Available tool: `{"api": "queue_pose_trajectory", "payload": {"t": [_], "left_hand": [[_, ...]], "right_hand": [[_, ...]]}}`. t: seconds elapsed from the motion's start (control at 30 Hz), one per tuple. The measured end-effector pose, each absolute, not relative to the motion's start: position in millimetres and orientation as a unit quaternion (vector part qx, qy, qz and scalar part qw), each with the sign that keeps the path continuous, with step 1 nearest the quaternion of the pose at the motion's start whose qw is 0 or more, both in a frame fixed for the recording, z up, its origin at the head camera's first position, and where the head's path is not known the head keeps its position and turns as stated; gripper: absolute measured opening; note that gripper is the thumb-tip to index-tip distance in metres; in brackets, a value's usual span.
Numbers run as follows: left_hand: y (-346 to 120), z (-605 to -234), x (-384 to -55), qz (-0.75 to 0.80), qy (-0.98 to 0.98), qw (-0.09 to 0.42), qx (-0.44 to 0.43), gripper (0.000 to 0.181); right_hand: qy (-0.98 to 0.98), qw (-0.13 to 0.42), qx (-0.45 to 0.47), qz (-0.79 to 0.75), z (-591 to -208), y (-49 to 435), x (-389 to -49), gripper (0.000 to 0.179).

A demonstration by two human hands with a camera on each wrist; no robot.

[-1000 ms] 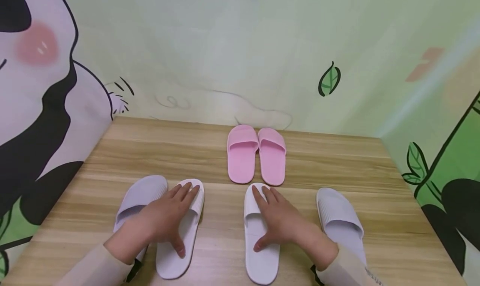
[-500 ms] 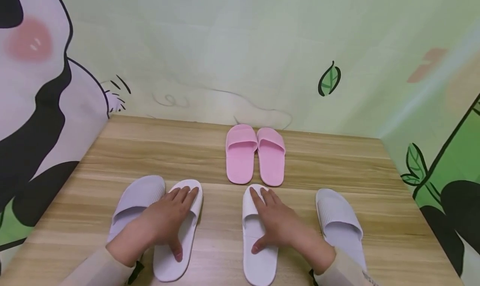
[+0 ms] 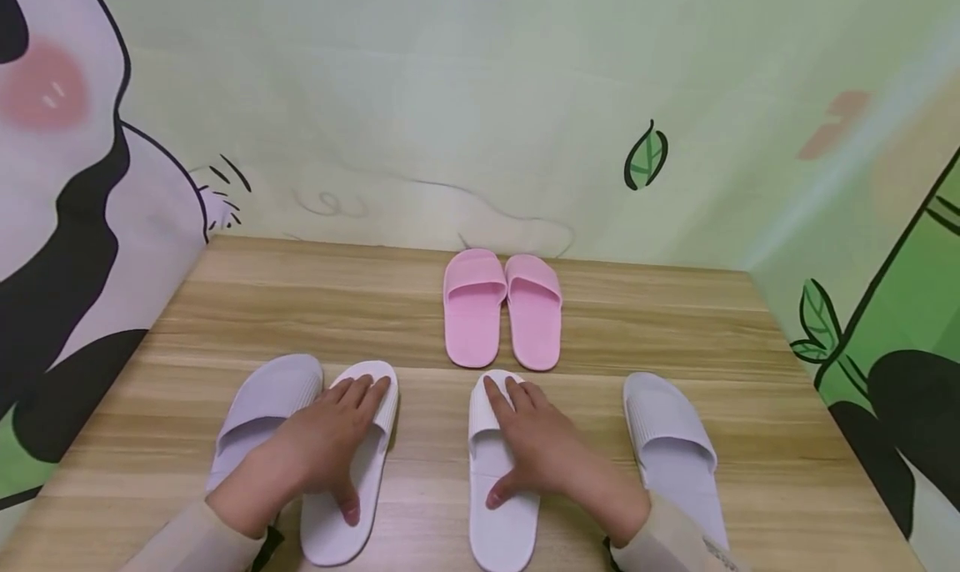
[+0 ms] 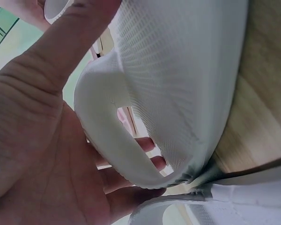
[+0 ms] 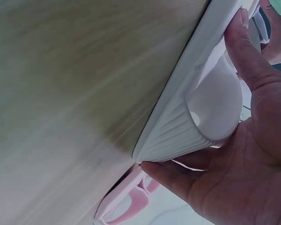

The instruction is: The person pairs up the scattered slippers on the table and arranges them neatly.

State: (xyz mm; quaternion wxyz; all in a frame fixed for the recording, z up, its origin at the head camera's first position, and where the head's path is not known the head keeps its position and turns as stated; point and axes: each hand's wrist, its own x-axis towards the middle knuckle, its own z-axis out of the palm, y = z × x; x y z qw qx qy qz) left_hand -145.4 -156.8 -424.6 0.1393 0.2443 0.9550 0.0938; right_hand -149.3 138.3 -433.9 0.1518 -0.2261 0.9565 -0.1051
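Note:
In the head view, my left hand (image 3: 322, 439) rests over a white slipper (image 3: 337, 534), fingers spread on its ribbed strap and thumb on the footbed. My right hand (image 3: 540, 443) lies the same way on a second white slipper (image 3: 504, 543), fingertips near its toe. The left wrist view shows the left slipper's textured footbed (image 4: 178, 61) close up, with fingers behind the strap. Seen from the right wrist, the right slipper's ribbed strap (image 5: 178, 133) is beside my palm, and the thumb touches the footbed's edge. Both white slippers are flat on the wooden floor.
A greyish slipper (image 3: 273, 393) lies left of my left hand, partly hidden by it. Its lookalike, another greyish slipper (image 3: 667, 413), is beyond my right hand. Two pink slippers (image 3: 474, 326) stand side by side against the painted back wall (image 3: 375, 97). Painted walls also flank the floor.
The head view has shifted slightly, so the scene sits a little further left. Both hands keep nearly the same pose on the white slippers, with little visible movement across the floor.

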Motion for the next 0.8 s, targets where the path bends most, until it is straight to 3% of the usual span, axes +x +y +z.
{"api": "queue_pose_trajectory", "payload": {"t": [0.8], "left_hand": [[-157, -426, -145, 0.097, 0.954, 0.137, 0.249, 0.162]], "right_hand": [[0.959, 0.132, -0.240, -0.075, -436, 117, -149, 0.146]]}}
